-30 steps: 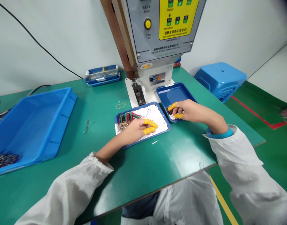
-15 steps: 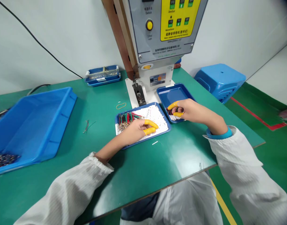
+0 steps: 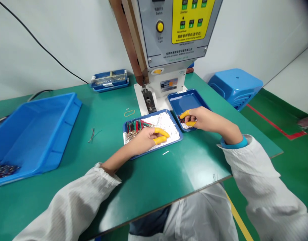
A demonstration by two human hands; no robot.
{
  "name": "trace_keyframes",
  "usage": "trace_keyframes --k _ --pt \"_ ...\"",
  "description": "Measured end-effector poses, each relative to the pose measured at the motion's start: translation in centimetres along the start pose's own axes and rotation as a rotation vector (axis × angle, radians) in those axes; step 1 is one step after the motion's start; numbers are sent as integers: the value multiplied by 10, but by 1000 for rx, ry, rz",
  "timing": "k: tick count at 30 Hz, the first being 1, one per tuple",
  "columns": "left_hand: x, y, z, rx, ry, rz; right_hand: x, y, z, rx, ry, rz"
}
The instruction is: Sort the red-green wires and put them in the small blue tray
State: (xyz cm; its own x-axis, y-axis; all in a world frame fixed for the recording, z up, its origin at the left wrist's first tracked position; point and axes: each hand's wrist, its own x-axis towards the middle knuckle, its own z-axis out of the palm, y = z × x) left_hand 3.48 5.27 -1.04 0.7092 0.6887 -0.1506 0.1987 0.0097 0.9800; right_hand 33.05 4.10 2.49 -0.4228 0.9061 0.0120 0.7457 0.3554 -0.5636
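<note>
My left hand (image 3: 151,137), with yellow finger covers, rests over the blue tray (image 3: 178,138) of small white pieces (image 3: 169,122). Wires (image 3: 138,125) with red, green and black insulation lie at that tray's left end. The thumb and forefinger are a little apart, and nothing shows between them. Over the near end of the smaller blue tray (image 3: 185,100) is my right hand (image 3: 196,118), also with yellow covers. Its thumb and forefinger are spread above dark and red wires with white ends (image 3: 185,126); no held piece shows.
Behind the trays stands a crimping machine (image 3: 169,75). A large blue bin (image 3: 43,130) is at the left, a double blue tray (image 3: 110,82) at the back. Loose wires (image 3: 91,135), a rubber band (image 3: 129,113) and a white piece (image 3: 165,152) lie on the green table (image 3: 148,187). A blue stool (image 3: 236,83) stands right.
</note>
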Motion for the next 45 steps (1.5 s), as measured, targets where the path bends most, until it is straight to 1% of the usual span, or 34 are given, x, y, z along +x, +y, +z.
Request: trace_keyframes --k 7,15,20,26,34,39,45 --pt "0 -1 0 22 1 5 -2 -3 -4 31 11 9" --pt "1 -2 0 -6 -14 25 -1 -8 0 -72 -9 44" --pt "0 -2 0 -16 -19 15 0 -5 2 -97 -7 61" --pt "0 -2 0 -19 -14 34 0 -5 4 -161 -9 41" --pt "1 -4 -1 -19 -16 23 -1 -9 6 -289 3 40" --pt "1 -5 -1 -17 -18 23 -1 -10 7 -313 1 43" --pt "0 -2 0 -9 -5 18 -1 -13 10 -350 17 58"
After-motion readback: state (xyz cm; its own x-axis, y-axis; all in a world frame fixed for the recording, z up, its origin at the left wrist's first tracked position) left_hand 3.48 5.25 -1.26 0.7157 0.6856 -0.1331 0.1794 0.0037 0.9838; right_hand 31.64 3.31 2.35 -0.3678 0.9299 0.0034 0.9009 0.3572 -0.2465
